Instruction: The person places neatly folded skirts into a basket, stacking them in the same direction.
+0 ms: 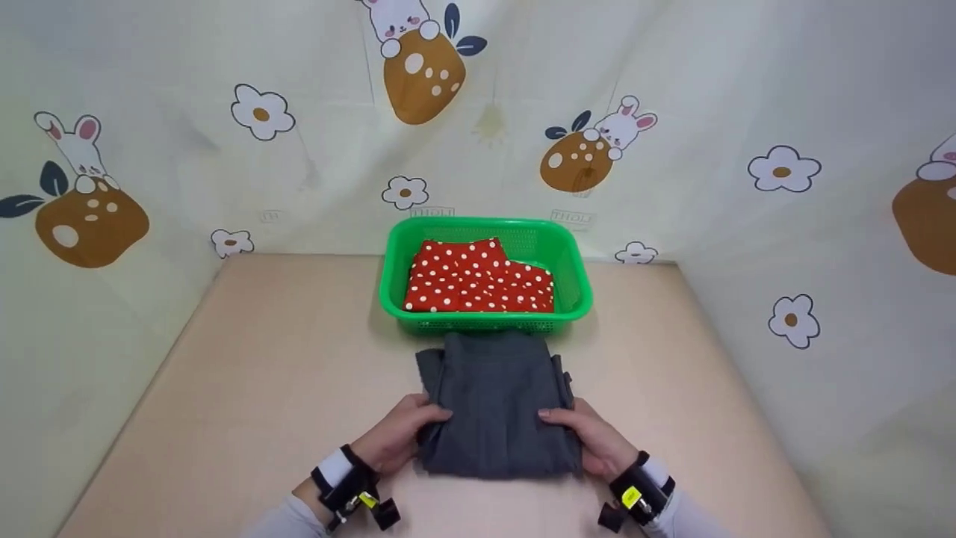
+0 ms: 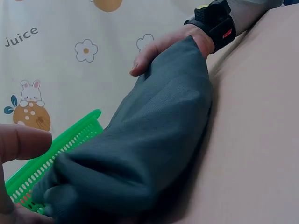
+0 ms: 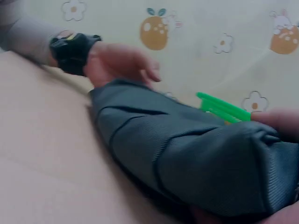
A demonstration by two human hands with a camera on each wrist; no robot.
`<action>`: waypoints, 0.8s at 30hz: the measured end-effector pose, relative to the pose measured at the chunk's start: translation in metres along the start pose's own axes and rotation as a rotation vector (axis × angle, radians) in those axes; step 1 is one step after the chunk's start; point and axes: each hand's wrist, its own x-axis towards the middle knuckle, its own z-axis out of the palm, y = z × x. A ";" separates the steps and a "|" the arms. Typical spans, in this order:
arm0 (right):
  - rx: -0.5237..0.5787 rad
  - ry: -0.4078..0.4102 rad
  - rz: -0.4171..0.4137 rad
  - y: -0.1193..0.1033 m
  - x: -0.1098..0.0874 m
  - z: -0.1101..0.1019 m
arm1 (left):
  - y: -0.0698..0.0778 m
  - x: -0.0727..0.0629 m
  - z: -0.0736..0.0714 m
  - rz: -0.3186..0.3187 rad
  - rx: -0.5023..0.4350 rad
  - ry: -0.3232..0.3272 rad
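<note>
A folded dark grey garment [image 1: 499, 418] lies in layers in front of the basket, its far edge overlapping the basket's near side in the head view. My left hand [image 1: 403, 430] grips its left side, thumb over the top and the other fingers hidden beneath. At the opposite side my right hand [image 1: 594, 433] holds it the same way, thumb on the upper layer. Both wrist views show the thick folded bundle of the garment [image 2: 154, 121] close up. Folds run along its near side in the right wrist view.
Beyond the garment stands a green plastic basket [image 1: 579, 295] with perforated walls. Inside it is a folded red cloth with white dots [image 1: 478, 280]. The pale table [image 1: 284, 359] is bordered at the back and sides by a printed curtain [image 1: 321, 67].
</note>
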 end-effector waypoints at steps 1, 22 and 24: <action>-0.018 0.003 -0.006 0.002 0.001 0.002 | -0.003 0.001 0.004 0.003 0.014 0.001; -0.024 0.011 -0.028 0.008 0.003 0.001 | -0.015 0.004 0.005 0.055 0.106 0.053; -0.002 0.027 -0.028 0.008 0.002 0.001 | -0.015 0.005 0.005 0.062 0.104 0.067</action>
